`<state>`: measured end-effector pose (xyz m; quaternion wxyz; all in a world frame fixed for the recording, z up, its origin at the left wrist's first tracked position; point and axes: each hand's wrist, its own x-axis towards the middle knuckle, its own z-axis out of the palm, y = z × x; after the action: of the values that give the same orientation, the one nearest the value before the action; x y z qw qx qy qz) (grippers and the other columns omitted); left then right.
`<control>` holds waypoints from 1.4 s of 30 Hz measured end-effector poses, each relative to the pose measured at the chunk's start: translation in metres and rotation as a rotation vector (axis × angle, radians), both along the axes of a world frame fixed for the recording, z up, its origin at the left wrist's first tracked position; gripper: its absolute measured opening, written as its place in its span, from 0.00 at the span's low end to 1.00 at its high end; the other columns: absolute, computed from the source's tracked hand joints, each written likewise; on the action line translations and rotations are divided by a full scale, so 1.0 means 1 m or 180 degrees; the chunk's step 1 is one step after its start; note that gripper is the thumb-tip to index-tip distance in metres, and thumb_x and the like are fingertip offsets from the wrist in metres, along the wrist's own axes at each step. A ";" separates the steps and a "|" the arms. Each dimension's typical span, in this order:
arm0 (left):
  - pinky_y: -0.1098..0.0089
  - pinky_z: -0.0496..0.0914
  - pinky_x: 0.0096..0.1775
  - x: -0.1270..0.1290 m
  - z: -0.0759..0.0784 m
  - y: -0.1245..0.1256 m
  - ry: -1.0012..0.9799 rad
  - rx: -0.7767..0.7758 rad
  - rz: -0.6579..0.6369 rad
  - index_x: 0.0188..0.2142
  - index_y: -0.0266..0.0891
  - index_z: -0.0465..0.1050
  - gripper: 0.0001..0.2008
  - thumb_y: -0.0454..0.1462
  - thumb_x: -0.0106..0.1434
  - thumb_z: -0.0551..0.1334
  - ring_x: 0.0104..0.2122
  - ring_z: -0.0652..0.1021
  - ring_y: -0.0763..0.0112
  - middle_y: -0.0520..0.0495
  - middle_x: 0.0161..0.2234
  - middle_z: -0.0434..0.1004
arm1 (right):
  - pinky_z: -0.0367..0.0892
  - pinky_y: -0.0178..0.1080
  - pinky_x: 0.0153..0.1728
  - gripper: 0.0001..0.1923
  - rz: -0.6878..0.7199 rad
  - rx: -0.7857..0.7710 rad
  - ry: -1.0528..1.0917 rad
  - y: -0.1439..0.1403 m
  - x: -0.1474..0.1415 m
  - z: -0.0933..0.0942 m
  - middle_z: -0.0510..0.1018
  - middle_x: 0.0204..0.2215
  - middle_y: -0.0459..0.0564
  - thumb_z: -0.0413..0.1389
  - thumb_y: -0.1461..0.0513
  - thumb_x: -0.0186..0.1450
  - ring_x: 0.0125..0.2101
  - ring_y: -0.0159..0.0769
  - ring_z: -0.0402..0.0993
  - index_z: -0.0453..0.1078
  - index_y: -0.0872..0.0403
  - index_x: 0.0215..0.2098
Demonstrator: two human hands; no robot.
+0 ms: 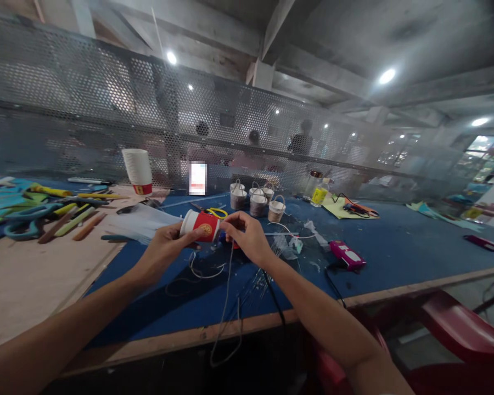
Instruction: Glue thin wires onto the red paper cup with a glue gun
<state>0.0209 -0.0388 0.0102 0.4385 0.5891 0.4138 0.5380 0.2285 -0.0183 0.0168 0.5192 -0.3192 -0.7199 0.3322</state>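
Note:
My left hand (173, 237) is closed around a red and white paper cup (201, 225), which lies on its side above the blue tabletop (148, 307). At the cup's right end, my right hand (247, 235) pinches a thin grey cord (229, 285). The cord hangs down in a loop past the table's front edge. Whether the cord is fixed to the cup cannot be made out. Just behind the cup lie scissors with yellow handles (216, 212). Something red and blue below the right fingers is mostly hidden.
Several small cord-wrapped cups with handles (258, 202) stand behind my hands. A stack of paper cups (137, 167) stands at the left back, near blue scissors (28, 222) and markers. A purple box (346, 255) and a yellow-labelled bottle (320, 193) are to the right. Perforated panels (230, 120) border the table.

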 end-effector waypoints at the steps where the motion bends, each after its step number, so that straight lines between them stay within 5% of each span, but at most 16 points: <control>1: 0.65 0.76 0.36 -0.001 0.000 0.000 -0.0009 0.0037 0.0030 0.38 0.38 0.84 0.15 0.46 0.56 0.73 0.35 0.80 0.60 0.43 0.36 0.85 | 0.70 0.35 0.35 0.12 0.0013 0.0045 -0.0039 -0.002 0.000 0.001 0.76 0.25 0.42 0.60 0.52 0.66 0.27 0.31 0.75 0.71 0.53 0.37; 6: 0.67 0.74 0.41 -0.003 -0.003 0.003 -0.0038 0.0144 0.0085 0.41 0.40 0.84 0.15 0.45 0.59 0.71 0.37 0.81 0.61 0.46 0.38 0.86 | 0.71 0.37 0.42 0.10 0.0073 0.0638 -0.0577 -0.015 -0.004 0.003 0.79 0.34 0.47 0.55 0.54 0.71 0.36 0.34 0.78 0.72 0.52 0.40; 10: 0.69 0.72 0.43 -0.004 -0.003 0.004 -0.0178 0.0151 0.0177 0.43 0.42 0.84 0.14 0.45 0.59 0.71 0.39 0.80 0.63 0.48 0.39 0.86 | 0.69 0.37 0.44 0.12 -0.0851 0.1307 -0.1041 -0.017 0.002 0.008 0.75 0.50 0.54 0.51 0.55 0.73 0.43 0.35 0.76 0.72 0.52 0.44; 14: 0.68 0.72 0.43 -0.008 -0.003 0.006 -0.0301 0.0064 0.0305 0.41 0.41 0.83 0.14 0.45 0.58 0.72 0.38 0.81 0.63 0.47 0.38 0.86 | 0.67 0.38 0.40 0.16 -0.1647 0.0686 -0.2055 -0.006 0.023 0.013 0.81 0.39 0.50 0.50 0.51 0.73 0.37 0.37 0.77 0.73 0.52 0.42; 18: 0.66 0.73 0.43 -0.012 -0.006 0.012 -0.0488 0.0094 0.0341 0.41 0.39 0.83 0.15 0.45 0.57 0.73 0.38 0.81 0.62 0.45 0.37 0.85 | 0.66 0.42 0.39 0.24 -0.1623 -0.0099 -0.3524 0.007 0.040 0.004 0.83 0.33 0.54 0.51 0.43 0.70 0.36 0.46 0.80 0.75 0.53 0.36; 22: 0.66 0.73 0.44 -0.013 -0.006 0.014 -0.0656 0.0133 0.0319 0.42 0.39 0.83 0.16 0.44 0.57 0.73 0.38 0.81 0.63 0.46 0.37 0.85 | 0.67 0.42 0.37 0.33 -0.1329 -0.0444 -0.3948 0.016 0.041 -0.011 0.83 0.37 0.58 0.50 0.35 0.64 0.39 0.51 0.80 0.77 0.53 0.37; 30: 0.64 0.75 0.42 -0.012 0.001 0.006 -0.0774 0.0151 0.0401 0.39 0.40 0.83 0.14 0.44 0.55 0.74 0.36 0.81 0.63 0.47 0.35 0.85 | 0.58 0.38 0.31 0.19 -0.1427 -0.0892 -0.2434 0.032 0.044 -0.025 0.77 0.23 0.52 0.63 0.48 0.58 0.30 0.42 0.75 0.70 0.52 0.20; 35: 0.63 0.75 0.42 -0.021 0.004 0.004 -0.0881 0.0092 0.0521 0.40 0.40 0.82 0.15 0.44 0.55 0.74 0.37 0.82 0.61 0.47 0.35 0.85 | 0.57 0.35 0.28 0.19 -0.1398 -0.0856 -0.1724 0.035 0.046 -0.021 0.74 0.23 0.46 0.58 0.48 0.62 0.26 0.34 0.68 0.70 0.54 0.25; 38: 0.63 0.75 0.42 -0.030 0.002 0.001 -0.0886 0.0141 0.0592 0.39 0.41 0.82 0.13 0.43 0.55 0.74 0.38 0.82 0.60 0.49 0.34 0.85 | 0.59 0.33 0.25 0.23 -0.1032 -0.1030 -0.1048 0.033 0.041 -0.020 0.72 0.23 0.44 0.54 0.45 0.65 0.24 0.31 0.66 0.69 0.55 0.28; 42: 0.61 0.77 0.41 -0.036 -0.002 0.002 -0.0888 0.0043 0.0700 0.36 0.43 0.81 0.11 0.42 0.54 0.74 0.40 0.81 0.56 0.48 0.35 0.85 | 0.65 0.34 0.27 0.22 -0.0268 -0.1339 0.0192 0.023 0.033 -0.018 0.74 0.25 0.44 0.62 0.45 0.60 0.23 0.30 0.70 0.69 0.56 0.32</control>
<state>-0.0154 -0.0369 0.0078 0.4263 0.4629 0.4072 0.6620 0.2619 0.0044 -0.0009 0.4759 -0.4401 -0.6048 0.4625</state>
